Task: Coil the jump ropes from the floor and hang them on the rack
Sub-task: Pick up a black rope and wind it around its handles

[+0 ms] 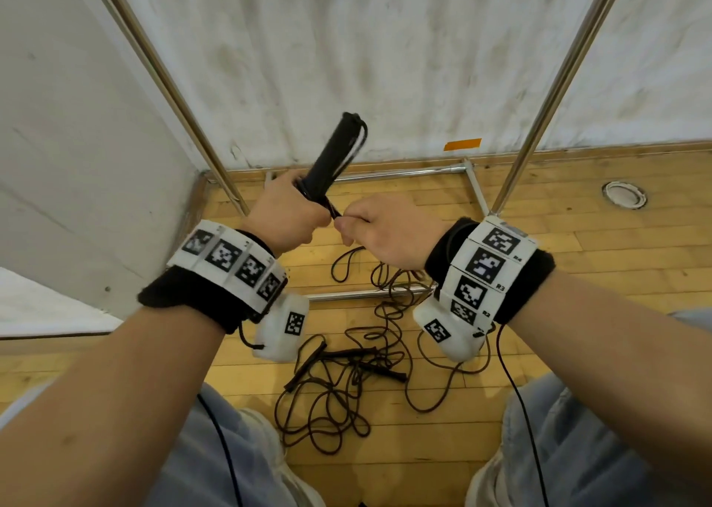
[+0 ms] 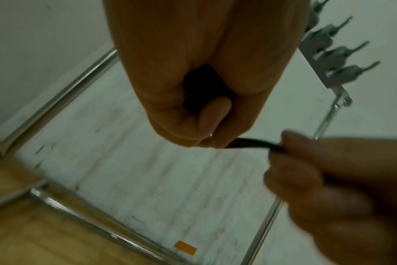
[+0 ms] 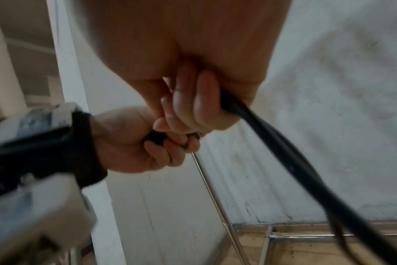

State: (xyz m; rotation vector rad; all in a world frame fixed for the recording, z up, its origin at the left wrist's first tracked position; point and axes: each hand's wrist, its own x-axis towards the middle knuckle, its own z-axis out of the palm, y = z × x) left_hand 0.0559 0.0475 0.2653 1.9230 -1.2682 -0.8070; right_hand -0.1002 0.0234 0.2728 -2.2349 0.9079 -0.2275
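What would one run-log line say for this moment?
left hand: grips jump rope handles | right hand: pinches cord by handles | more ropes: tangled on floor | rack: nothing hung in view

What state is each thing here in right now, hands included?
Left hand: grips the black handles.
Right hand: pinches the rope.
Handles: held up, cord wound around them.
Ropes on the floor: loose, tangled.
Rack hooks: nothing hanging on them.

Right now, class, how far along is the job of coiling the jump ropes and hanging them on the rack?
Done: nothing visibly hung; the rack hooks look bare. In hand: the left hand grips the black handles of one rope, the right hand pinches its cord. Left: the tangled ropes on the floor.
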